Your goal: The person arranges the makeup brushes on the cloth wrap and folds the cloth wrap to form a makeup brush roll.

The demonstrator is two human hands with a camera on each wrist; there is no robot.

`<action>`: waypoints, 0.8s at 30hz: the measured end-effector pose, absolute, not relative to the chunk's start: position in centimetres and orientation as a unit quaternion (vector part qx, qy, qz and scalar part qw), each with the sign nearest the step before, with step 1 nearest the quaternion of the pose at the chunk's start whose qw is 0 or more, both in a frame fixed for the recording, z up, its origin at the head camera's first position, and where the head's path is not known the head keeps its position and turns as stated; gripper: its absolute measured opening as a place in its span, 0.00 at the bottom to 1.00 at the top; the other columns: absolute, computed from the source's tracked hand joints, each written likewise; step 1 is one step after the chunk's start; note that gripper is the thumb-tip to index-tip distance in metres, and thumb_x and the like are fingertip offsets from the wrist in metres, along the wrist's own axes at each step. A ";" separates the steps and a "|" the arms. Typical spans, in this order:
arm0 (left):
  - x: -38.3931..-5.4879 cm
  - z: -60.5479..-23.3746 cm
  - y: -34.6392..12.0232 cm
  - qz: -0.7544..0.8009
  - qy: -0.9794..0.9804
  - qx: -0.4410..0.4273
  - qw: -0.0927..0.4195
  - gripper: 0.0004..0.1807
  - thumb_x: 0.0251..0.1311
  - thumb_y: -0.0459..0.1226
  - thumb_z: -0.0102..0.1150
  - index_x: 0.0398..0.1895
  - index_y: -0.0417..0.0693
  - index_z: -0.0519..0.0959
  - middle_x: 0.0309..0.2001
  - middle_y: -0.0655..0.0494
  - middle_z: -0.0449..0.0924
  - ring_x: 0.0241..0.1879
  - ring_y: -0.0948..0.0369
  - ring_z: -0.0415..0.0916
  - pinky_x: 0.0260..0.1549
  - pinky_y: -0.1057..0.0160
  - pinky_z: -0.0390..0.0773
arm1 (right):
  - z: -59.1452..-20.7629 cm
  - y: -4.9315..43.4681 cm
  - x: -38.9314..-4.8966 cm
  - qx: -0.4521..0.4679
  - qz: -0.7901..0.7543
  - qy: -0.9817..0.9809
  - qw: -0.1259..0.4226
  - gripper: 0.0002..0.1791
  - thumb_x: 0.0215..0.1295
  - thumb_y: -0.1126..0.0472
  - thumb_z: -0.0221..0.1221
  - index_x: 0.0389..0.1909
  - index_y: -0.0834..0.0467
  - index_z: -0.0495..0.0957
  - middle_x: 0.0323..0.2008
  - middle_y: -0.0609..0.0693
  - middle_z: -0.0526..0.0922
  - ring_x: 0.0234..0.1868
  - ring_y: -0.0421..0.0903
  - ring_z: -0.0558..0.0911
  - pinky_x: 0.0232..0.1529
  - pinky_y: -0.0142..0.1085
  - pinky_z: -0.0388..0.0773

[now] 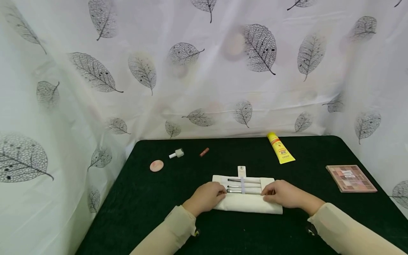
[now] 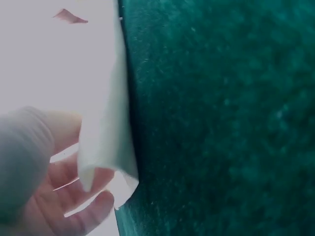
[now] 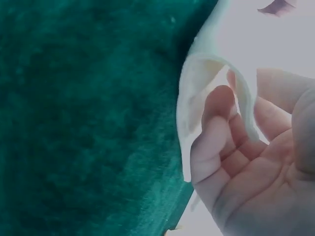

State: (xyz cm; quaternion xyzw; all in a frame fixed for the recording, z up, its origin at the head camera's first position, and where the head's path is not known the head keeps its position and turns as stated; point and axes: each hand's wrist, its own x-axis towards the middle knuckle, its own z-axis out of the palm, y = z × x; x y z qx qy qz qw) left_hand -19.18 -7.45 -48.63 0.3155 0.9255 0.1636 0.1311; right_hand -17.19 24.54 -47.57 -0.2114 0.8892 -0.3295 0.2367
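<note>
A cream fabric brush roll [image 1: 245,204] lies unrolled on the dark green table, its front edge folded over towards its middle. Several makeup brushes [image 1: 236,191] sit in it under a pale lilac band [image 1: 243,185], and a snap tab [image 1: 242,171] sticks out at the back. My left hand [image 1: 206,196] pinches the folded flap at its left end, thumb over the cloth and fingers beneath. At the other end my right hand [image 1: 284,193] grips the flap likewise. In the right wrist view the flap's edge [image 3: 248,105] curls between thumb and fingers.
Back left on the table [image 1: 134,212] are a round pink compact [image 1: 156,165], a small white-capped bottle [image 1: 177,153] and a reddish-brown tube [image 1: 204,152]. A yellow squeeze tube [image 1: 281,148] lies back right, and an eyeshadow palette [image 1: 351,179] near the right edge. Leaf-print curtains [image 1: 210,85] surround the table.
</note>
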 end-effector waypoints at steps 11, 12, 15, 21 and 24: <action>-18.2 -48.2 -6.2 0.051 0.878 0.465 0.104 0.22 0.61 0.55 0.66 0.58 0.68 0.79 0.56 0.66 0.76 0.58 0.64 0.71 0.59 0.58 0.70 | -47.9 24.1 -17.2 -0.181 -0.317 0.898 0.245 0.04 0.68 0.56 0.64 0.41 0.49 0.84 0.33 0.41 0.81 0.34 0.41 0.77 0.37 0.37 0.75; -18.1 -48.3 -6.1 0.049 0.876 0.468 0.110 0.23 0.60 0.55 0.68 0.59 0.67 0.79 0.56 0.65 0.75 0.57 0.65 0.71 0.59 0.59 0.71 | -47.8 23.9 -17.1 -0.182 -0.311 0.901 0.240 0.04 0.67 0.56 0.64 0.41 0.49 0.84 0.32 0.41 0.80 0.34 0.41 0.77 0.36 0.36 0.75; -17.9 -48.4 -5.9 0.052 0.879 0.458 0.120 0.24 0.59 0.50 0.71 0.59 0.65 0.79 0.55 0.65 0.76 0.54 0.67 0.73 0.55 0.64 0.73 | -47.4 23.5 -16.8 -0.217 -0.266 0.919 0.195 0.06 0.66 0.55 0.65 0.43 0.47 0.84 0.37 0.40 0.79 0.37 0.39 0.76 0.39 0.37 0.77; -18.0 -48.3 -5.4 0.062 0.881 0.450 0.131 0.21 0.63 0.44 0.68 0.59 0.63 0.79 0.54 0.65 0.78 0.50 0.69 0.74 0.51 0.67 0.75 | -46.5 22.8 -15.4 -0.356 -0.138 0.920 0.086 0.16 0.61 0.44 0.68 0.49 0.42 0.82 0.47 0.38 0.78 0.46 0.36 0.76 0.48 0.42 0.78; -18.3 -48.1 -5.1 0.068 0.881 0.446 0.141 0.20 0.66 0.41 0.65 0.61 0.60 0.78 0.54 0.65 0.79 0.49 0.69 0.75 0.52 0.66 0.75 | -46.4 22.7 -14.9 -0.369 -0.119 0.916 0.104 0.22 0.58 0.42 0.70 0.52 0.42 0.81 0.48 0.37 0.79 0.46 0.36 0.77 0.48 0.43 0.78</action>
